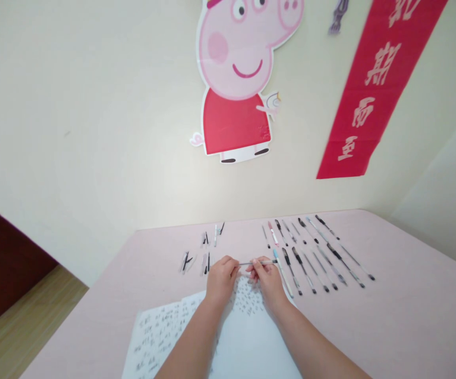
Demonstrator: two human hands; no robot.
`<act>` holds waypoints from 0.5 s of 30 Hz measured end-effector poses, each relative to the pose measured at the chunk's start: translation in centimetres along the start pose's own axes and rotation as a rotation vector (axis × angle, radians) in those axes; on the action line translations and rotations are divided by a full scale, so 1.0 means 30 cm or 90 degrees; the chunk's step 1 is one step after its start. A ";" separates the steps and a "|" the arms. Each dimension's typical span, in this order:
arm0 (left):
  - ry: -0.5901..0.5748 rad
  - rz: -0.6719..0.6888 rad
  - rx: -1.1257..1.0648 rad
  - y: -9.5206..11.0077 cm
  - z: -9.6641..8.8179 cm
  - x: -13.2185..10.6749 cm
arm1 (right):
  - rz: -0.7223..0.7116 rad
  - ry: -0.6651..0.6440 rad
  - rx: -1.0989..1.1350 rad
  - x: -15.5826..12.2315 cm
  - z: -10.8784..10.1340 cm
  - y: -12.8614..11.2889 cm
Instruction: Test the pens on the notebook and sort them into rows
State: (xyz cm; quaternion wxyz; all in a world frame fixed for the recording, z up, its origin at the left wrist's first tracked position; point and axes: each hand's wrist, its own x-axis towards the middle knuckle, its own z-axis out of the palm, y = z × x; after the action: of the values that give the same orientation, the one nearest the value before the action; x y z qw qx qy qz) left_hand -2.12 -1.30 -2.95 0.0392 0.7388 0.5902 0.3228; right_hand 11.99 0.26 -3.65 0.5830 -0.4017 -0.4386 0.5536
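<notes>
**Left hand** (220, 278): fingers curled in, tips pressed together and pinching the left end of a slim pen (251, 262).

**Right hand** (268, 279): fingers bent, tips pinching the same pen nearer its right end. Both forearms reach in from the near edge.

**Slim pen:** held level between the two hands, just above the far edge of the paper and the bench top, pointing left to right. Its right tip lies close to the nearest pen of the row. Too thin to tell whether it is capped.

**Bench** (409, 316): pale pink top, pushed against the wall.

**White sheet** (247, 342): lies under the wrists, with small dark scribbles at its far end, near the hands.

**Written sheet** (157, 331): lies just left of the white one, covered with lines of handwriting, and is partly tucked under it.

**Row of pens** (318, 258): a dozen or more lie side by side to the right of the hands, slanting away, in mixed dark, clear and pale barrels.

**Small pen parts** (207, 261): a scatter of short black and clear pieces lies left of and beyond the left hand.

**Wall:** carries a pink cartoon pig cut-out (236, 79) in a red dress, and a red banner (370, 89) with pale characters to its right.

**Wooden floor** (22, 326): seen at lower left, beside a dark red panel (2, 263).
</notes>
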 end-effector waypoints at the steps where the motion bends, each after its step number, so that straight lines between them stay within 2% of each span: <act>1: 0.000 0.001 -0.002 -0.001 0.001 0.000 | 0.001 0.001 0.000 0.000 0.000 0.001; 9: 0.003 -0.001 -0.010 0.007 -0.008 0.002 | 0.006 0.000 -0.001 0.002 0.004 0.000; 15: -0.008 -0.042 -0.010 0.006 -0.002 0.002 | 0.013 -0.030 -0.058 0.000 0.007 0.009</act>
State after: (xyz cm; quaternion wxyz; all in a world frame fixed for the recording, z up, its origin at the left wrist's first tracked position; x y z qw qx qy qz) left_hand -1.99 -1.33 -2.79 0.0592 0.7206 0.6116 0.3212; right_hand 11.71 0.28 -3.84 0.5481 -0.4189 -0.4729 0.5482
